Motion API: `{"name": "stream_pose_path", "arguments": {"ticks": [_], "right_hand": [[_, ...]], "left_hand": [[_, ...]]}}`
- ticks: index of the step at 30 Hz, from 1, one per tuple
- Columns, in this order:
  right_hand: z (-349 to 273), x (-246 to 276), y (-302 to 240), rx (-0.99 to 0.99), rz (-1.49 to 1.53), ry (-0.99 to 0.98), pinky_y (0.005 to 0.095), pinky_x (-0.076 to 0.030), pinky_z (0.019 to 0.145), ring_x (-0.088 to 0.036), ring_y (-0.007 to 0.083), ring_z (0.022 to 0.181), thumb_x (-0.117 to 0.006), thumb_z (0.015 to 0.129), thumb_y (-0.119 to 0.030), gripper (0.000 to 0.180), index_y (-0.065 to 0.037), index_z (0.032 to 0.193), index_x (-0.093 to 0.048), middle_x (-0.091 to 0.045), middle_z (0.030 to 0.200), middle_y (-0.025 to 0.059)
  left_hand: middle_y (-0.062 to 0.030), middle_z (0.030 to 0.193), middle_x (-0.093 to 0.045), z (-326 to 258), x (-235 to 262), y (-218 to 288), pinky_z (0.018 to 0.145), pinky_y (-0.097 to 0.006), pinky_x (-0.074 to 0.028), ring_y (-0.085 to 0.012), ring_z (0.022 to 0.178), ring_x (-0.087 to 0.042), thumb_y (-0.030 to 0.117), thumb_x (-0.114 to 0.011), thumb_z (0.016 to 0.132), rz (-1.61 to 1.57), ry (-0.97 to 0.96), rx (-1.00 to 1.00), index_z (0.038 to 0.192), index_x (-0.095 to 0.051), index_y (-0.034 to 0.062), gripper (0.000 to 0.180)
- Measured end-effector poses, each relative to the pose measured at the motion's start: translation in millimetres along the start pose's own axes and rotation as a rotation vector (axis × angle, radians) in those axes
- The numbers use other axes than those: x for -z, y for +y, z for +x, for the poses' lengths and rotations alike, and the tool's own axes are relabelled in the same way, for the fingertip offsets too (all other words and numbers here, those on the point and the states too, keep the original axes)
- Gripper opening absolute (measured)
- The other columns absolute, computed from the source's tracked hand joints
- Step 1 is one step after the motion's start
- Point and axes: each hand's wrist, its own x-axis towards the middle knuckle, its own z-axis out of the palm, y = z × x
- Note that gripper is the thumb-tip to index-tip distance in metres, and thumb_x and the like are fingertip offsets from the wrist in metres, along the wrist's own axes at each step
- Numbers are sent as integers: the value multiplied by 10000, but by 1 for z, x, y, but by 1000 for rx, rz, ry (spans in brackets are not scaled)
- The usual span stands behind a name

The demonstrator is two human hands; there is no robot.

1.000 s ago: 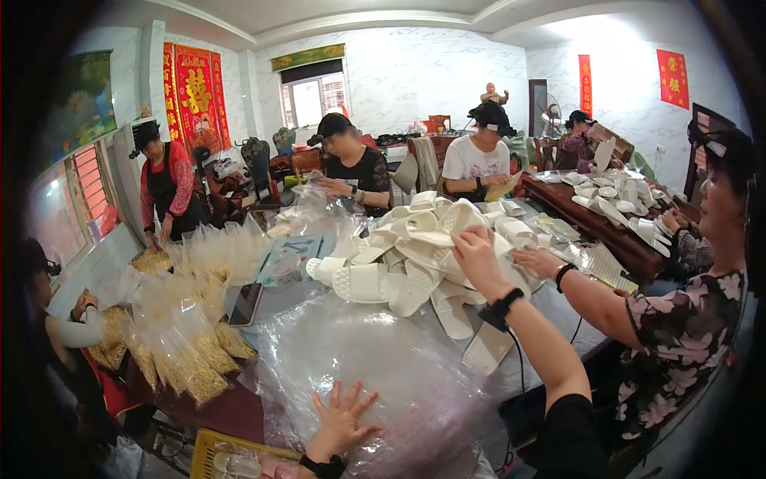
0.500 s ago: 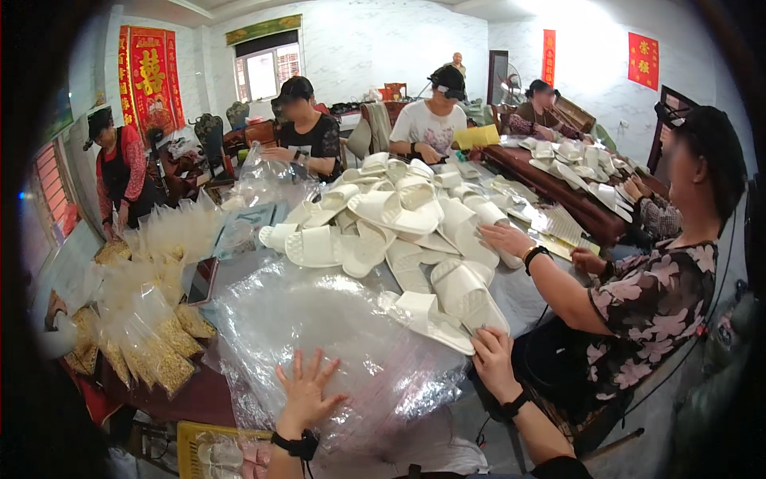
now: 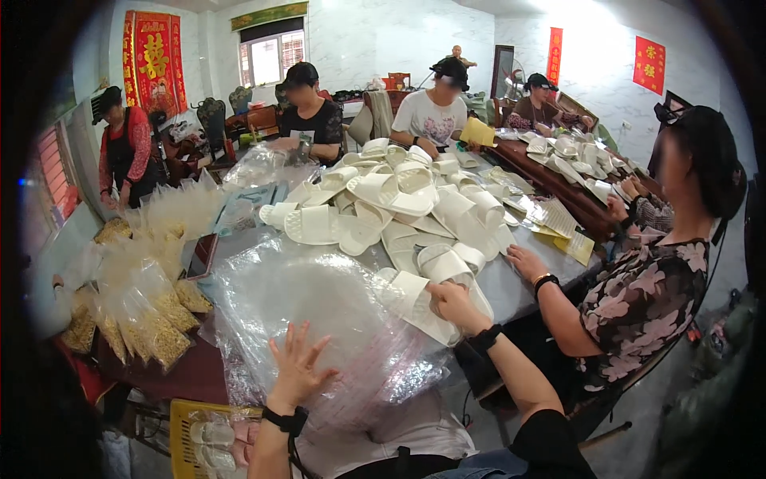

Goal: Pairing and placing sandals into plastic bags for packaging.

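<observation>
My left hand (image 3: pixel 299 366) is spread out, palm down, over a stack of clear plastic bags (image 3: pixel 279 289) at the table's near edge. It holds nothing. My right hand (image 3: pixel 463 310) has its fingers bent at a pair of white slippers at the near end of the heap. Its fingertips touch the strap area of the nearer white slipper (image 3: pixel 418 300), and the thumb is hidden. Just beyond lies the other slipper (image 3: pixel 447 263). Behind them rises a large heap of white slippers (image 3: pixel 391 191), piled loosely with soles and straps at many angles.
Filled clear bags of small yellowish pieces (image 3: pixel 159 307) stand on the left, beside a phone (image 3: pixel 201 257). A yellow crate (image 3: pixel 185 435) with slippers sits below the near edge. At the right, a co-worker's hand (image 3: pixel 528 265) rests by the heap. Several others sit around the tables.
My right hand has moved left and farther in, from the slipper's near end to the strap area. The near slippers have shifted slightly left. My left hand stays spread on the bags.
</observation>
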Motion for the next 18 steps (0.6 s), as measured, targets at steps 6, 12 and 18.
{"name": "stream_pose_path", "arguments": {"ticks": [6,12,18], "right_hand": [[17,-23,22,261,-95,80,439,-302,880,-572,284,964,-545,822,-34,385,-177,1121,-741,-622,896,109],[31,-33,19,145,-168,-55,447,-352,868,-576,311,959,-567,847,-34,397,-175,1196,-692,-628,963,131],[-1,12,-30,-261,720,30,309,-451,712,-568,140,805,-595,958,-44,29,-48,933,-581,-562,840,52]], "left_hand": [[-129,1508,-445,-6,15,5,1052,-848,-111,-397,1480,-283,611,-695,836,183,-34,-79,1301,-598,173,646],[-152,1457,-515,-18,37,31,1067,-827,-152,-391,1432,-378,614,-711,809,188,-3,-59,1272,-601,58,732],[-180,1452,-520,-21,25,19,1113,-734,-243,-412,1427,-389,472,-766,823,114,29,-28,1278,-593,51,642]]}}
